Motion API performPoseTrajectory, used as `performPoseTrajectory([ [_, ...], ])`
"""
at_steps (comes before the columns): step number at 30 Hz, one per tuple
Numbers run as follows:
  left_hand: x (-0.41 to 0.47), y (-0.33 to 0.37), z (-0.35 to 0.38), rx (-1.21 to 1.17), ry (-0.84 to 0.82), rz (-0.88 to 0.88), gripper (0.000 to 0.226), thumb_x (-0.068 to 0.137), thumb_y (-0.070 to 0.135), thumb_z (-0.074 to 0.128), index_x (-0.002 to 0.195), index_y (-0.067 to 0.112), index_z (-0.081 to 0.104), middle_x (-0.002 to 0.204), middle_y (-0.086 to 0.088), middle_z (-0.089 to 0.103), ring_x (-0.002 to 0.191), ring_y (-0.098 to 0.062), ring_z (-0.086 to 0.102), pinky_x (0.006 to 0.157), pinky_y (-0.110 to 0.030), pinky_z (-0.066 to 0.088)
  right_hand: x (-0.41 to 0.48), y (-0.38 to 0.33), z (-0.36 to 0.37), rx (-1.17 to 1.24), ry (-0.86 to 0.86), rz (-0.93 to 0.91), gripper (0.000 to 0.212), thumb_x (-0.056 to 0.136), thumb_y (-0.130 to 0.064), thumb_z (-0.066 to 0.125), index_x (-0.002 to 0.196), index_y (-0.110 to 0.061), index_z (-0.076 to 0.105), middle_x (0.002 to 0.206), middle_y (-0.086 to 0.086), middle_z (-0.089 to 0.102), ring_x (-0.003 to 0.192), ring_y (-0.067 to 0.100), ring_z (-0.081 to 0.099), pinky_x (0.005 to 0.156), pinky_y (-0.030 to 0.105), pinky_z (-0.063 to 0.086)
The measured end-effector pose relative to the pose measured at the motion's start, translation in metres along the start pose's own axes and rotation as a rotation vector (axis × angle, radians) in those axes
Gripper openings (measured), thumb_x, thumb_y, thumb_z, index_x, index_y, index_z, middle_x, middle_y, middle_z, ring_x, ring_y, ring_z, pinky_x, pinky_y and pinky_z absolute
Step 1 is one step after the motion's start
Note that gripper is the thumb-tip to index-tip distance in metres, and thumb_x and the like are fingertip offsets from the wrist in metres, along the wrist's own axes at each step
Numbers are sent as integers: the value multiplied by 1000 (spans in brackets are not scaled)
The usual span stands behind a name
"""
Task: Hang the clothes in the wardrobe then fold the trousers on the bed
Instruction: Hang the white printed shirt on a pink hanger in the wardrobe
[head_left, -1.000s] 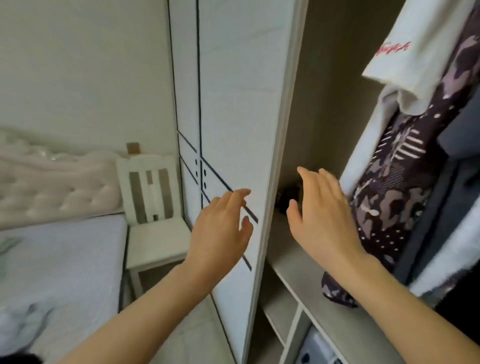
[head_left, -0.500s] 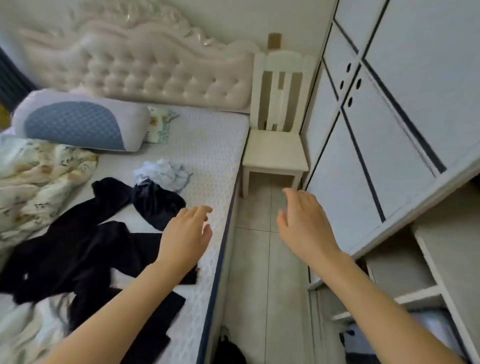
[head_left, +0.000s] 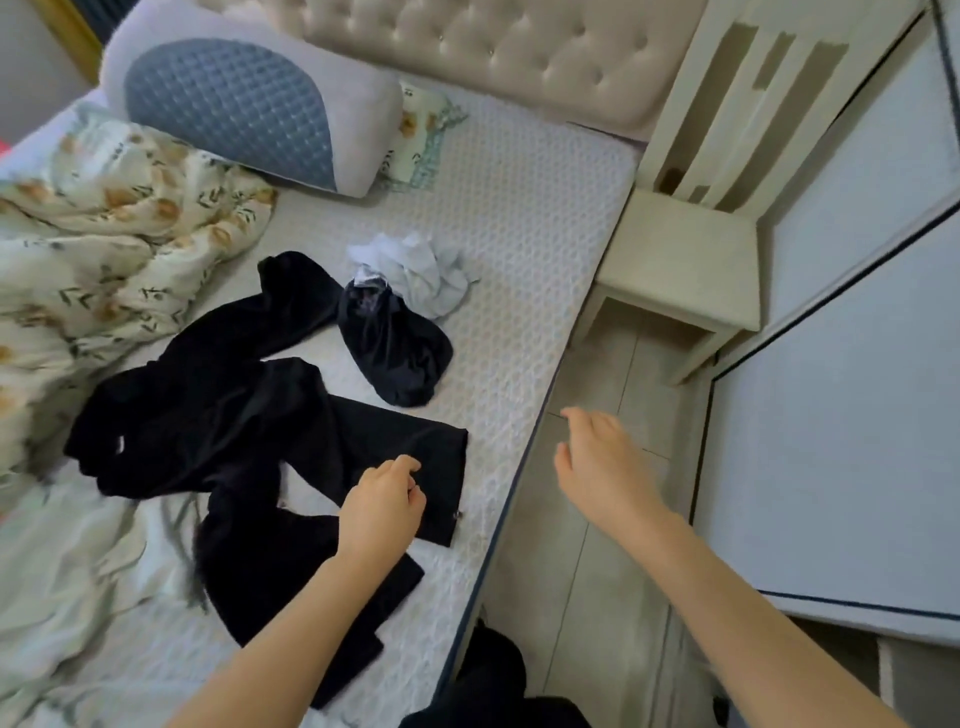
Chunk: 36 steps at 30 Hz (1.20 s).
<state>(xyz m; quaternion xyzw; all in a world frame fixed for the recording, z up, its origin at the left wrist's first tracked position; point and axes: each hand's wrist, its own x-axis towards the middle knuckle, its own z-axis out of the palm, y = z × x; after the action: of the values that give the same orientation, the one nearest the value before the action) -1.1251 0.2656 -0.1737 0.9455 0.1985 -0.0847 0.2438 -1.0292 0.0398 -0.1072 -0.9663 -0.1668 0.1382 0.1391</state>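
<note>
The forearms (head_left: 291, 623) are bare up to the frame's edge. The left hand (head_left: 382, 512) and right hand (head_left: 602, 467) are bare as well. Black clothing (head_left: 493, 675) shows low between the arms.

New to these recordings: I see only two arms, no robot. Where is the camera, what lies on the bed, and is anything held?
There is no machine: a person works bare-handed, and the one camera sits on their head, looking forward and down. On the bed lie unfolded black trousers, a small dark garment, a crumpled pale garment, a pillow and a floral quilt. The left hand is over a trouser leg, fingers curled; whether it grips the cloth I cannot tell. The right hand is open over the floor beside the bed, holding nothing.
</note>
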Motion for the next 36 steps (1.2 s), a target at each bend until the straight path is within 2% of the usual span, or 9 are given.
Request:
performPoseTrajectory([
  [9, 104, -3, 6, -15, -65, -151, 26, 98, 21, 46, 117, 22, 63, 106, 10, 65, 101, -13, 56, 74, -28, 50, 112, -9, 33, -27, -206, -116, 39, 102, -23, 34, 138, -13, 42, 132, 2, 53, 125, 22, 41, 93, 34, 45],
  [15, 183, 21, 24, -13, -127, -293, 16, 96, 20, 46, 92, 15, 61, 88, 2, 63, 78, -19, 60, 70, -40, 56, 212, 23, 36, -74, -285, -191, 33, 101, -21, 36, 130, -11, 46, 125, 6, 56, 116, 24, 46, 90, 35, 45],
  [18, 216, 40, 39, -11, -188, -400, 14, 96, 20, 45, 94, 17, 58, 84, 4, 59, 72, -15, 57, 61, -31, 48, 263, 38, 34, -81, -366, -223, 35, 101, -18, 36, 133, -9, 44, 128, 8, 55, 119, 27, 45, 91, 36, 46],
  [23, 265, 60, 56, -78, -224, -549, 18, 96, 16, 44, 99, 13, 61, 92, -6, 67, 82, -23, 65, 70, -37, 55, 338, 60, 28, -99, -431, -260, 32, 101, -15, 35, 129, -8, 48, 128, 9, 56, 116, 27, 47, 90, 36, 46],
  [27, 303, 59, 64, -88, -241, -579, 18, 94, 11, 40, 87, 13, 57, 75, -2, 58, 60, -17, 48, 55, -32, 40, 395, 59, 41, -37, -501, -203, 27, 101, -18, 36, 119, -7, 53, 117, 11, 59, 105, 28, 54, 85, 40, 50],
  [29, 325, 53, 66, -108, -238, -615, 19, 93, 10, 38, 83, 12, 54, 72, -2, 55, 57, -15, 42, 53, -32, 37, 419, 53, 53, 11, -538, -164, 25, 101, -21, 37, 112, -6, 54, 107, 12, 61, 94, 27, 56, 79, 40, 51],
  [31, 349, 42, 67, -147, -242, -636, 16, 95, 13, 41, 90, 14, 57, 82, -4, 63, 63, -15, 51, 58, -35, 47, 438, 43, 66, 55, -564, -142, 24, 101, -22, 38, 107, -6, 55, 101, 10, 61, 87, 24, 57, 73, 37, 50],
  [33, 373, 27, 69, -217, -196, -646, 15, 97, 19, 46, 108, 17, 55, 92, -2, 66, 74, -16, 60, 66, -37, 54, 456, 34, 81, 95, -574, -134, 24, 101, -23, 39, 105, -6, 56, 99, 8, 61, 86, 22, 57, 73, 36, 50],
  [36, 406, 4, 66, -304, -97, -663, 41, 98, 23, 50, 139, 16, 44, 114, -3, 65, 85, -15, 60, 71, -34, 53, 484, 16, 103, 143, -589, -111, 26, 101, -25, 41, 111, -6, 55, 104, 9, 61, 92, 24, 58, 80, 39, 52],
])
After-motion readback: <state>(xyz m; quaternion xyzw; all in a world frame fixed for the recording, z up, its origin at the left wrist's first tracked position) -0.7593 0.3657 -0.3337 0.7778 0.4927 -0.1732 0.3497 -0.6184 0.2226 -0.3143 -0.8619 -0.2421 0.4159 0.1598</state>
